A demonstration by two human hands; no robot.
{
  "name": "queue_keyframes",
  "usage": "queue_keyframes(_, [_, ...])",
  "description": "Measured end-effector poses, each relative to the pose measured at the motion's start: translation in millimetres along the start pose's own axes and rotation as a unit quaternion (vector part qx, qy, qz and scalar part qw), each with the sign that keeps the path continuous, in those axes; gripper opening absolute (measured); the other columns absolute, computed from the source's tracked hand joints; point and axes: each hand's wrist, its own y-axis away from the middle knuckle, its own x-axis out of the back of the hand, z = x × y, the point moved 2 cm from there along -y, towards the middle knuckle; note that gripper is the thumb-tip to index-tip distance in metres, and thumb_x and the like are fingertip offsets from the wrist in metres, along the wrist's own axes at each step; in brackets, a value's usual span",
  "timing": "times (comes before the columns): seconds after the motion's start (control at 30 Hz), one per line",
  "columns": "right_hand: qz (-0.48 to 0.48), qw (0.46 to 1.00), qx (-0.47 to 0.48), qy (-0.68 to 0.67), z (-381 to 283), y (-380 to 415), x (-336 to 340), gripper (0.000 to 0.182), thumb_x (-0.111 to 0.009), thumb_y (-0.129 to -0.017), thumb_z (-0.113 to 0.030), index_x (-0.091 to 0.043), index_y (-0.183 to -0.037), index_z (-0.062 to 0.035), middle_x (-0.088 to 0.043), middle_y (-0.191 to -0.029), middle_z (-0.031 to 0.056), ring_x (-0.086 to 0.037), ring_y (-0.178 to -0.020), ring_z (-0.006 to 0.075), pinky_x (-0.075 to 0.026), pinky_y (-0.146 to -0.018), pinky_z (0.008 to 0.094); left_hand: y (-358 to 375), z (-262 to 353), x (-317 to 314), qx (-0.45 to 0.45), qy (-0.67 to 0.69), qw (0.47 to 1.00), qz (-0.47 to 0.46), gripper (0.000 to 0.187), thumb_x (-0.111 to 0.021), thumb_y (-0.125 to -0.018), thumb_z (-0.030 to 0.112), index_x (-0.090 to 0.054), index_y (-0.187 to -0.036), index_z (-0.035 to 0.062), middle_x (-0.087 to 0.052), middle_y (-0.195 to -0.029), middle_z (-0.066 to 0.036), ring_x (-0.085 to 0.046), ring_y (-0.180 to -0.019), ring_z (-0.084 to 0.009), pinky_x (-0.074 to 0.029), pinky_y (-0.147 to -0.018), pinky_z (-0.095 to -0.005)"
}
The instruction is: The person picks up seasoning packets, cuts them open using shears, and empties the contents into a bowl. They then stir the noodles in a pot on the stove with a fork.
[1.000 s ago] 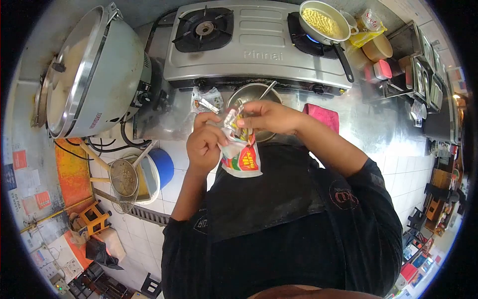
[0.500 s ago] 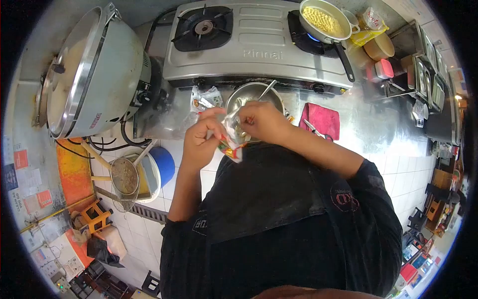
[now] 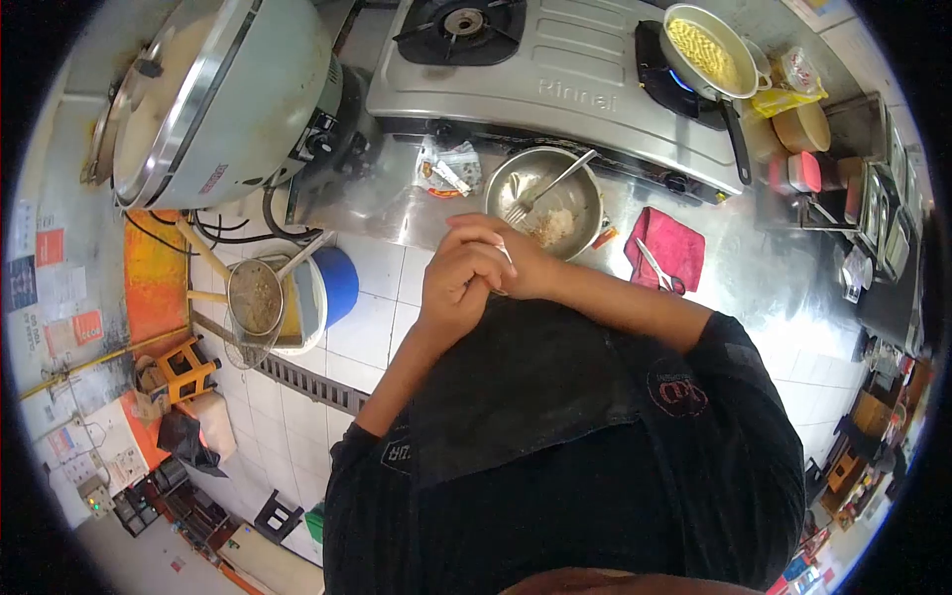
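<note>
Fingers of the left hand (image 3: 464, 283) are curled over the right hand (image 3: 526, 266), the two being clasped together in front of the black apron (image 3: 526, 397). A thin white crumpled scrap (image 3: 507, 254) is seen between them, gripped by the left fingers; the right fingertips are largely hidden — whether the scrap is also grasped by them cannot be told.

Just beyond the hands, a round shiny metal bowl (image 3: 593, 188) is placed on the stainless-steel counter (image 3: 372, 210). In it, pale powder with brown flecks (image 3: 555, 228) is noted at the near side, and a metal fork (image 3: 570, 177) is leaned, tines down, its handle over the far rim. To the bowl's left, small printed clear-and-white packets (image 3: 446, 171) are laid. To its right, metal-bladed scissors with dark handles (image 3: 654, 268) are rested on a folded crimson cloth (image 3: 684, 236).

Behind, on the silver two-burner gas stove (image 3: 585, 64), a light-coloured round pan with a black handle (image 3: 737, 144) is heated over a blue flame (image 3: 680, 79) — yellow noodles (image 3: 702, 52) contained.
</note>
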Motion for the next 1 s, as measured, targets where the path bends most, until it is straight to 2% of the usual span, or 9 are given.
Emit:
queue_keyframes(0.1, [-0.08,0.99,-0.112,-0.012,9,4,-3,0.036,-0.073,-0.078,-0.011,-0.066,-0.112,-0.0022,-0.062,-0.119,0.0157,-0.061,-0.112,0.0305,-0.048,-0.094,0.0388,2,4,6,-0.02,-0.013,0.999,0.038,0.02,-0.06,-0.079,-0.01,-0.06,-0.09,0.0061,-0.068,-0.1,-0.009,-0.059,-0.106,-0.0257,-0.046,-0.095,-0.0383])
queue_keyframes(0.2, [-0.021,0.975,-0.193,-0.104,25,0,0,0.021,-0.072,-0.075,-0.008,-0.07,-0.096,-0.0076,-0.064,-0.104,0.0137,-0.065,-0.089,0.0319,-0.052,-0.08,0.0394,15,-5,15,0.167,-0.144,0.959,0.178,0.03,-0.067,-0.084,-0.001,-0.06,-0.113,0.004,-0.063,-0.117,-0.012,-0.061,-0.107,-0.027,-0.047,-0.095,-0.036])
queue_keyframes(0.27, [-0.016,0.977,-0.212,-0.002,20,-13,7,0.015,-0.071,-0.076,-0.011,-0.072,-0.09,-0.0101,-0.063,-0.097,0.0119,-0.064,-0.079,0.0317,-0.051,-0.072,0.0394,46,-46,22,0.367,0.182,0.904,0.124,0.044,-0.069,-0.089,0.008,-0.052,-0.129,0.0018,-0.061,-0.121,-0.011,-0.062,-0.107,-0.0249,-0.049,-0.093,-0.0334])
queue_keyframes(0.5, [-0.101,0.971,0.008,0.215,-46,-48,26,0.023,-0.067,-0.088,-0.031,-0.075,-0.095,-0.0109,-0.057,-0.132,0.0154,-0.049,-0.123,0.0396,-0.04,-0.104,0.048,65,-66,8,0.337,0.442,0.809,0.192,0.048,-0.056,-0.097,0.037,-0.047,-0.134,0.0076,-0.059,-0.124,-0.011,-0.063,-0.108,-0.0265,-0.056,-0.084,-0.0435])
queue_keyframes(0.67, [-0.08,0.977,0.084,0.181,-75,-83,55,0.026,-0.063,-0.092,-0.031,-0.076,-0.101,-0.0096,-0.056,-0.135,0.0162,-0.05,-0.124,0.0389,-0.039,-0.105,0.0469,79,-87,21,0.33,0.506,0.772,0.199,0.062,-0.048,-0.095,0.059,-0.05,-0.135,0.0108,-0.063,-0.117,-0.009,-0.064,-0.103,-0.0275,-0.057,-0.078,-0.0466])
queue_keyframes(0.8, [-0.008,0.996,0.071,0.052,-39,-111,65,0.02,-0.061,-0.093,-0.018,-0.073,-0.104,-0.0065,-0.066,-0.115,0.0143,-0.062,-0.107,0.0306,-0.048,-0.092,0.0392,83,-90,33,0.282,0.589,0.722,0.229,0.064,-0.047,-0.094,0.062,-0.053,-0.132,0.0104,-0.065,-0.112,-0.007,-0.065,-0.098,-0.0282,-0.057,-0.074,-0.0442])
queue_keyframes(0.87, [0.004,0.976,-0.215,0.019,10,-117,57,0.024,-0.063,-0.089,-0.027,-0.073,-0.098,-0.0076,-0.072,-0.1,0.0131,-0.068,-0.09,0.0316,-0.053,-0.085,0.0408,86,-94,38,0.281,0.563,0.736,0.249,0.065,-0.047,-0.094,0.063,-0.053,-0.132,0.0109,-0.065,-0.111,-0.007,-0.066,-0.098,-0.0281,-0.057,-0.074,-0.044])
queue_keyframes(0.9, [0.0,0.976,-0.215,0.02,25,-118,51,0.024,-0.063,-0.089,-0.027,-0.073,-0.098,-0.0076,-0.072,-0.1,0.0131,-0.068,-0.09,0.0316,-0.053,-0.085,0.0408,90,-99,40,0.274,0.572,0.729,0.257,0.064,-0.047,-0.094,0.062,-0.053,-0.132,0.0111,-0.065,-0.111,-0.007,-0.066,-0.099,-0.0281,-0.057,-0.074,-0.044])
queue_keyframes(1.0, [-0.124,0.932,-0.184,0.285,63,-118,26,0.031,-0.062,-0.087,-0.031,-0.073,-0.098,-0.0048,-0.072,-0.092,0.0156,-0.07,-0.084,0.0338,-0.056,-0.078,0.0424,97,-103,41,0.271,0.595,0.709,0.265,0.058,-0.049,-0.097,0.056,-0.052,-0.133,0.0116,-0.065,-0.113,-0.007,-0.066,-0.101,-0.0276,-0.056,-0.075,-0.0438])
